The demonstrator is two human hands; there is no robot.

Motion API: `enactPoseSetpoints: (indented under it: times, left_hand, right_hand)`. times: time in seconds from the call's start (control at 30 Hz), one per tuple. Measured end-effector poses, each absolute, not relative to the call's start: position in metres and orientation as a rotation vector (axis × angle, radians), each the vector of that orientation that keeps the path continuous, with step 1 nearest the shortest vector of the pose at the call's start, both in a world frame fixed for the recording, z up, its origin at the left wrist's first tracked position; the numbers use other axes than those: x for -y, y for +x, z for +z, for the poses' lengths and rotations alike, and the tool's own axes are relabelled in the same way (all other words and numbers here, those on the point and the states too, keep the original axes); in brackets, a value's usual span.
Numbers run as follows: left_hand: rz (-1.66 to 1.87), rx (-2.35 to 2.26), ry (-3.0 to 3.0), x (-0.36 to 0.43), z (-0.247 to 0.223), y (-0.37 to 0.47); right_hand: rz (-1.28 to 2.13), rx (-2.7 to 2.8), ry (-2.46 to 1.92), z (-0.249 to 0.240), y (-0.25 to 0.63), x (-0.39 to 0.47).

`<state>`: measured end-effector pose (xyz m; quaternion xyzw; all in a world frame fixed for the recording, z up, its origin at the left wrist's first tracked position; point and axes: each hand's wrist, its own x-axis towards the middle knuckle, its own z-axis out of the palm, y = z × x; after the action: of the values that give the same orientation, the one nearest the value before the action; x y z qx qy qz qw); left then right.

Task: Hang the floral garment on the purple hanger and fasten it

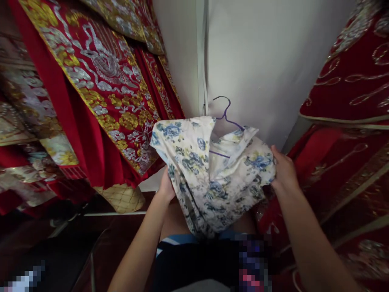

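Note:
A white blouse [194,158] with a blue floral print hangs on a purple wire hanger [225,111] in front of me. The hanger's hook sticks up past the neckline, and its lower bar shows inside the open collar. My left hand [166,185] grips the blouse at its left side, with the fingers partly hidden behind the fabric. At the other side, my right hand [283,169] pinches the sleeve edge, thumb on top. The lower part of the blouse droops in folds over my lap.
Red garments [112,73] with gold and silver embroidery hang at the left. More red embroidered cloth [358,81] hangs close on the right. A pale wall [258,52] stands ahead, with a thin cable running down it. A light rail [115,213] lies low at the left.

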<state>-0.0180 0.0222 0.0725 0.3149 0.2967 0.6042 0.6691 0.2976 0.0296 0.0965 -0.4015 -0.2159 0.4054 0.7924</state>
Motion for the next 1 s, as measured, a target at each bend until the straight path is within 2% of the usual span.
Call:
enactPoseSetpoints:
  times: [0.17, 0.37, 0.43, 0.6, 0.67, 0.77, 0.8, 1.0]
  left_hand:
    - [1.605, -0.842, 0.623, -0.008, 0.044, -0.024]
    - [1.559, -1.03, 0.727, 0.02, 0.004, -0.018]
    - [1.489, -1.062, 0.739, 0.029, -0.009, -0.01]
    - [1.444, -1.091, 0.794, 0.048, -0.022, 0.016]
    - [1.458, -1.091, 0.842, 0.053, -0.021, 0.026]
    - [1.439, -1.069, 0.928, 0.058, -0.019, 0.037]
    - [1.427, -1.057, 0.959, 0.058, -0.019, 0.038]
    - [1.396, -1.035, 1.021, 0.06, -0.02, 0.036]
  right_hand:
    - [0.937, 0.596, -0.779, 0.114, 0.277, -0.045]
    - [0.949, 0.69, -0.849, 0.101, 0.277, -0.028]
    - [0.817, 0.662, -0.89, 0.086, 0.287, -0.023]
    - [0.201, 0.568, -0.97, 0.03, 0.287, 0.005]
    - [0.352, 0.678, -1.033, 0.011, 0.266, 0.024]
    - [1.014, 1.091, -1.127, -0.005, 0.223, 0.046]
    - [1.129, 1.164, -1.126, -0.007, 0.21, 0.05]
    - [1.137, 1.3, -1.062, 0.0, 0.18, 0.046]
